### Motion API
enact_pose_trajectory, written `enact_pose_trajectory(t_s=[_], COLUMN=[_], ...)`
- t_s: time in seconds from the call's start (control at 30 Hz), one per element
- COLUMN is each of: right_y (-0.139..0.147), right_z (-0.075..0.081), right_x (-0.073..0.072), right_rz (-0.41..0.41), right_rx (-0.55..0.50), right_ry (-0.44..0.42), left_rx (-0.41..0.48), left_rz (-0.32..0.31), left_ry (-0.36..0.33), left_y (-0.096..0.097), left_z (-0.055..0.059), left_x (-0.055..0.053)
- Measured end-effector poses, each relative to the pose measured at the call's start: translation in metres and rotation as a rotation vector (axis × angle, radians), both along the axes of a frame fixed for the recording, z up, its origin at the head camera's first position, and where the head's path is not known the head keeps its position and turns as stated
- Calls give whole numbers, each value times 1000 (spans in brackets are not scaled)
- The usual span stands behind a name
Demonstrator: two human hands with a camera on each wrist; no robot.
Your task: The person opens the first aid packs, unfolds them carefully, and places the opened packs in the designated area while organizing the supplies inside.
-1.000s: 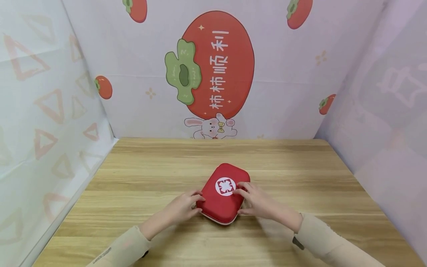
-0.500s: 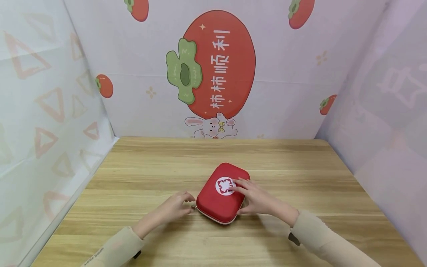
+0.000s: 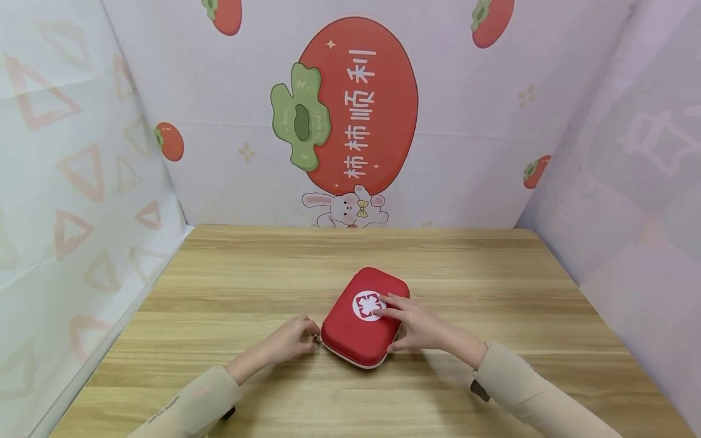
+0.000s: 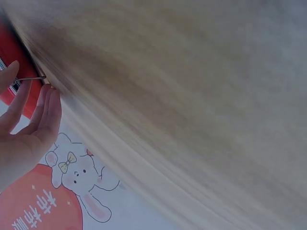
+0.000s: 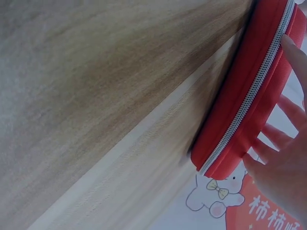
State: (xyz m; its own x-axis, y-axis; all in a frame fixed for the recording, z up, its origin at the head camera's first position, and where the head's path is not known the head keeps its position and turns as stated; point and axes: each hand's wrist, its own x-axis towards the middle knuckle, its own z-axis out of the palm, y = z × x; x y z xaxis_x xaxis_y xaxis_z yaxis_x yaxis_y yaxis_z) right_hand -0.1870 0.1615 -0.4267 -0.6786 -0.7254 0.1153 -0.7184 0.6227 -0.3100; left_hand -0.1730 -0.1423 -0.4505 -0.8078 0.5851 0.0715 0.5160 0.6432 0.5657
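Zip pull (image 4: 36, 78), pinched by left hand (image 3: 292, 338), clear to us only at left wrist; right hand (image 3: 418, 327) splayed on red case (image 3: 353, 337); wood-grain table (image 3: 246, 267); printed backdrop (image 3: 465, 109).

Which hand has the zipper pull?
The left hand: it pinches the metal pull at the left corner of the red case; the right hand rests on the case.

Wood-grain table (image 3: 263, 267) met white backdrop (image 3: 465, 91); persimmon print (image 3: 331, 91) sat above rabbit print (image 3: 346, 210); left sheet (image 3: 33, 176) bore triangles.
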Motion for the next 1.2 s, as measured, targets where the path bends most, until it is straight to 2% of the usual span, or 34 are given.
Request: enact_pose_trajectory(t_s=[0.33, 0.63, 0.87, 1.03, 1.2], right_y=[-1, -5, -12, -22, -32], right_z=[-6, -5, -9, -12, -11], right_x=[-1, 0, -2, -2, -1], right_rz=[-29, -50, -61, -91, -151], right_rx=[-18, 14, 115, 144, 148], right_ry=[-14, 26, 152, 219, 246], left_rx=[59, 108, 116, 131, 99], left_rz=[48, -17, -29, -71, -72], left_ry=[-19, -90, -130, -176, -136], left_y=[1, -3, -5, 0, 6], left_z=[-3, -3, 0, 3, 6], left_x=[-2, -1, 1, 8, 13])
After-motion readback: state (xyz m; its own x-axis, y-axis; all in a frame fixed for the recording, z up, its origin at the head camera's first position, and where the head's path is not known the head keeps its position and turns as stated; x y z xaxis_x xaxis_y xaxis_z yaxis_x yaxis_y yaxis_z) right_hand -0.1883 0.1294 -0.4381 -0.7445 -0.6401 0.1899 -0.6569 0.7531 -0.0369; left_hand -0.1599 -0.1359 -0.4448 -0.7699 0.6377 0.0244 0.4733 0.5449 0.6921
